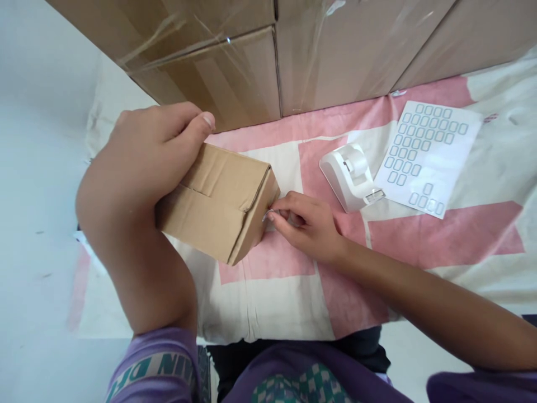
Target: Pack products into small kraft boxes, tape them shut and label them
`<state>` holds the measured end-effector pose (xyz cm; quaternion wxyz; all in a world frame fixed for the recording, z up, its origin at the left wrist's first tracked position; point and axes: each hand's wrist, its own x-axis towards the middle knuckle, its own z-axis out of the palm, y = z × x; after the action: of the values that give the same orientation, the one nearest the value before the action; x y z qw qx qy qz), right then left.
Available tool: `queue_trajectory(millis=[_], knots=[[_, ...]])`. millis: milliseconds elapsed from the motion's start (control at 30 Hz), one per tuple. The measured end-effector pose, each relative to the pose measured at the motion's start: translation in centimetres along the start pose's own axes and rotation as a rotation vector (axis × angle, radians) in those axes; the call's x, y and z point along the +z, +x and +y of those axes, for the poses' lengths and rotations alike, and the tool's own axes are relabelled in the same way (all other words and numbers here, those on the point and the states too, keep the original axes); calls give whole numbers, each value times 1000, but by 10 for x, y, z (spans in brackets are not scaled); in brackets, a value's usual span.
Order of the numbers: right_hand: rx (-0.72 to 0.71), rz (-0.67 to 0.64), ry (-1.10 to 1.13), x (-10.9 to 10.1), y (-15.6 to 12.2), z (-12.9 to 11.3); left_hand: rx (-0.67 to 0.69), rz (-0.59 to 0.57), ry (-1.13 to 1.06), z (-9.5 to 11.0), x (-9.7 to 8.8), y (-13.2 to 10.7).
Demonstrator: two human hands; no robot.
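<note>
A small brown cardboard box [218, 204] is held up over the pink and white cloth [277, 280]. My left hand [142, 162] is wrapped round its left end, thumb on top. My right hand [304, 224] is at the box's right end, its fingers pinched on a small clear strip that looks like tape [268, 215], touching the box's end face.
A white tape dispenser [350, 176] stands to the right of my right hand. Beside it lies a white sheet of small stickers [428, 157]. Large taped cardboard boxes [268, 50] line the far edge of the cloth.
</note>
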<state>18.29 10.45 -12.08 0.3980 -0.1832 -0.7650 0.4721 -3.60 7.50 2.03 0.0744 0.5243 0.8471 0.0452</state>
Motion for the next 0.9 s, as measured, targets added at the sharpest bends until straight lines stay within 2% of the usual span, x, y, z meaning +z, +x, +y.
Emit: queue_trajectory(millis=[367, 900], knots=[[11, -23, -47, 0, 0, 0, -13, -1, 8, 1, 0, 0], [23, -37, -128, 2, 0, -1, 40, -4, 5, -2, 0, 0]])
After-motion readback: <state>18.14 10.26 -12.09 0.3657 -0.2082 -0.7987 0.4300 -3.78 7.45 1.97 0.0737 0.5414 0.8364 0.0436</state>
